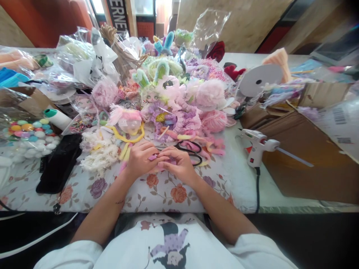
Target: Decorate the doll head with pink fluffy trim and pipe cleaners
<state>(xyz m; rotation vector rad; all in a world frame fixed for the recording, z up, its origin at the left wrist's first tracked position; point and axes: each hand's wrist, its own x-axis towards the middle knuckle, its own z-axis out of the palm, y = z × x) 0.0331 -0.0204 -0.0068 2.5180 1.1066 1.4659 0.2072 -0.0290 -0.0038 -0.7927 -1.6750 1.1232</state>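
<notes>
Both hands meet near the front of the floral cloth, fingers bent and pressed together. My left hand (142, 158) pinches a small pink piece (153, 157), soft-looking and mostly hidden by the fingers; its kind cannot be made out. My right hand (179, 164) closes on the same piece from the other side. Black-handled scissors (193, 158) lie just behind my right hand, their blades partly covered. Beyond my left hand is a yellow fuzzy strip (137, 137) beside a clear rounded form with pink fluff (129, 116). Cream yarn (101, 157) sits to the left.
A black phone (60, 164) and bagged colourful beads (32, 134) lie left. Pink yarn balls (213, 93), ruffled trims and a doll head (153, 98) pile up behind. At right are a glue gun (256, 145) with its cable, a cardboard box (305, 160) and a white spool (260, 80).
</notes>
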